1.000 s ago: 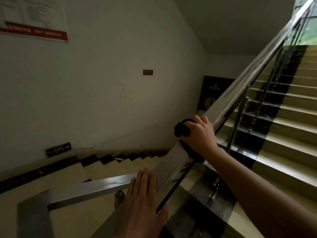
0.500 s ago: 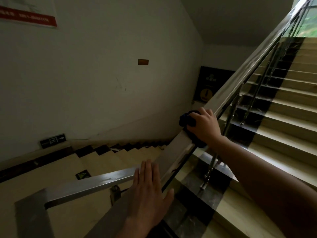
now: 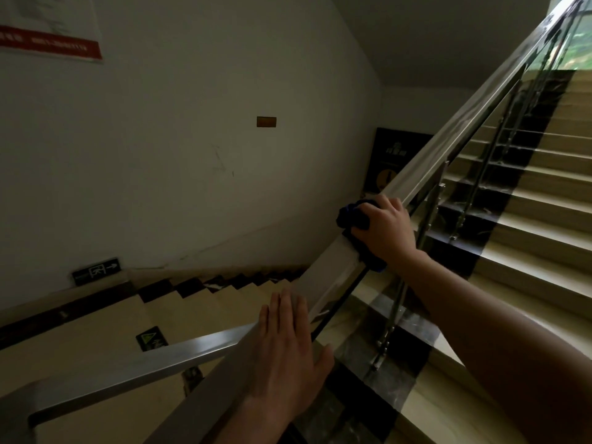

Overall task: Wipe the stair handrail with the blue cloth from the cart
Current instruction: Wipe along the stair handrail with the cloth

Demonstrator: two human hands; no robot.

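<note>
A steel handrail [image 3: 455, 136] rises from the lower left to the upper right above glass panels. My right hand [image 3: 382, 227] is closed over a dark blue cloth [image 3: 350, 216] and presses it onto the top of the rail about halfway up. The cloth bunches out past my fingers on the left and hangs a little below my wrist. My left hand [image 3: 288, 350] lies flat, fingers together, on the lower stretch of the same rail, holding nothing.
Tan steps with dark edging [image 3: 541, 225] climb on the right behind the glass and steel posts [image 3: 429, 219]. A second flight [image 3: 198, 302] drops away on the left along a white wall. A lower rail [image 3: 134, 363] branches left. A dark sign [image 3: 390, 161] leans in the far corner.
My right hand has slid the cloth further up the rail. My left hand stays flat on the lower rail while the view shifts forward.
</note>
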